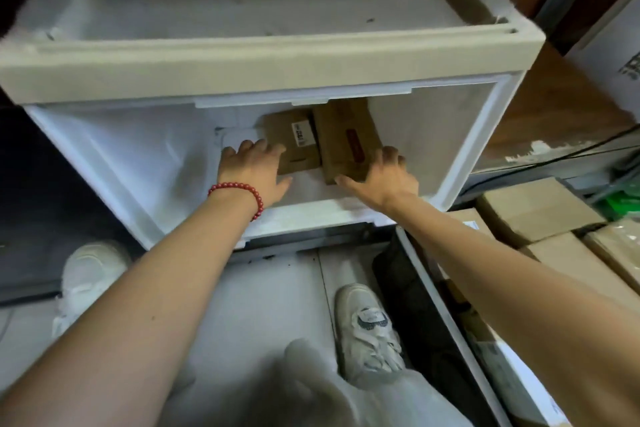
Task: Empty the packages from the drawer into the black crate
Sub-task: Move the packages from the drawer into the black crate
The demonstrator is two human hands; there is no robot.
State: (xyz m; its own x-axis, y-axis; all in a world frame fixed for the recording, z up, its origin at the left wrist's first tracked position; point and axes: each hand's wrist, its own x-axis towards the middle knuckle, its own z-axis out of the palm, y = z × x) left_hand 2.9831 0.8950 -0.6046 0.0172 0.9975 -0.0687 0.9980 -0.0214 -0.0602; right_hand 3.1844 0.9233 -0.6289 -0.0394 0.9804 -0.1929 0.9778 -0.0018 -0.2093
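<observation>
White drawer [460, 135] pulled open below a beige frame rail [242, 62].

Two brown cardboard packages lie side by side at the drawer's back middle, touching each other. The left package [294, 139] carries a white barcode label. The right package [343, 135] carries a dark red strip and partly tucks under the rail.

A flat white packet [235, 137] lies against the drawer's back, just left of the left package (edges faint, hard to read).

Left hand [252, 170], with a red bead bracelet [239, 189] at the wrist, is inside the drawer. Its fingers curl over the left package's left edge and its thumb sits under the near edge.

Right hand [384, 180] is also inside the drawer, fingers wrapped round the right package's right side, thumb on its near corner. The hands are apart, one clamped on each package.

Outside the drawer's right wall sit stacked cardboard boxes [540, 215]. Below the drawer front, a pale shoe [369, 329] stands on grey floor [270, 288]. A dark shape lies beside the shoe; I cannot tell whether it is the crate.
</observation>
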